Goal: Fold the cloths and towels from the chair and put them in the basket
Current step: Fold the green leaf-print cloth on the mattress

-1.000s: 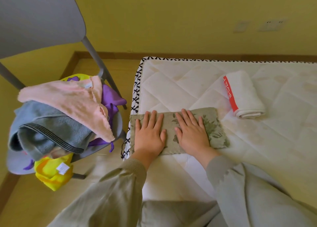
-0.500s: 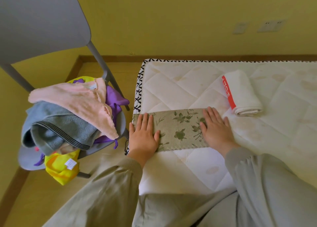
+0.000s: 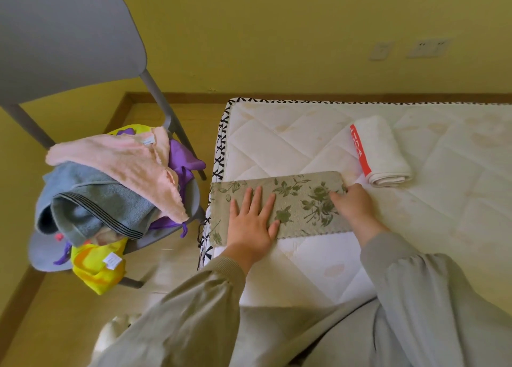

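— Our left hand (image 3: 253, 225) lies flat, fingers spread, pinning the floral cloth (image 3: 299, 200). Our right hand (image 3: 353, 204) curls over its right end, seemingly pinching it.
— So we're mid-fold. Next we carry that end leftward, edges matched.
— It's a thin, woven strip on the quilted mattress (image 3: 304, 144). A plush white towel (image 3: 382, 153) lies folded nearby, and fluffy towels heap the chair (image 3: 69, 33). We see no basket.

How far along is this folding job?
Done: one folded white towel with a red stripe lies on the mattress. In hand: left hand presses the green floral cloth, right hand grips its end. Left: the towel pile on the grey chair; no basket visible.
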